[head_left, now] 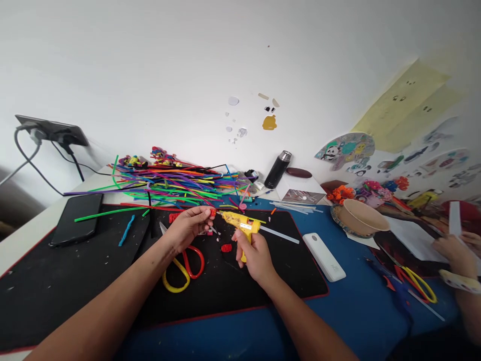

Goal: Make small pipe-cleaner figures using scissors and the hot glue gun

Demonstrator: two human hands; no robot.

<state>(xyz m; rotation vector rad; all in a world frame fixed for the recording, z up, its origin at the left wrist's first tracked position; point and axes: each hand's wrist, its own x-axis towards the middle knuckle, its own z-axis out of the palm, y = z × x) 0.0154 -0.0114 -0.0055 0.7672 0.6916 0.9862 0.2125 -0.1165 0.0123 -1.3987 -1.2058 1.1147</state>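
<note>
My right hand (254, 254) is wrapped round the handle of a yellow hot glue gun (236, 220), with a translucent glue stick (281, 235) jutting from its back. The nozzle points left and meets, or nearly meets, a small red fuzzy piece (213, 213). That piece is pinched between the fingertips of my left hand (191, 224). Below the gun lies another red coiled piece (226, 248). Scissors with red and yellow handles (176, 281) rest on the black mat (240, 296) under my left wrist, their blades partly covered.
A heap of coloured pipe cleaners (176, 183) lies along the wall. A black phone (77, 218) and a twisted blue pipe cleaner (127, 230) sit left. To the right are a white power bank (323, 256), a black flask (278, 169), a bowl (366, 218) and another person's hand (456, 253).
</note>
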